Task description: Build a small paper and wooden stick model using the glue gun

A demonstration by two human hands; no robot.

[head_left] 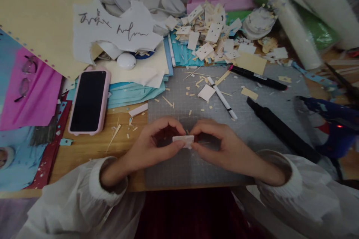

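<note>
Between both hands, just above the grey cutting mat (pixel 168 173), is a small white folded paper piece (pixel 182 140). My left hand (pixel 158 140) pinches its left part between thumb and fingers. At its right end, the thumb and fingertips of my right hand (pixel 217 142) also grip it. The fold's inner side is hidden from me. Beyond the hands lie a white square of paper (pixel 206 92), a white marker (pixel 223 99) and scattered cream paper scraps (pixel 190 112).
A heap of small paper pieces (pixel 213 31) stands at the back. On the right are a black-and-pink marker (pixel 258 76), a black utility knife or similar long tool (pixel 280 129) and a blue glue gun (pixel 333 119) with a red light. A phone (pixel 89 101) and eyeglasses (pixel 25 78) lie left.
</note>
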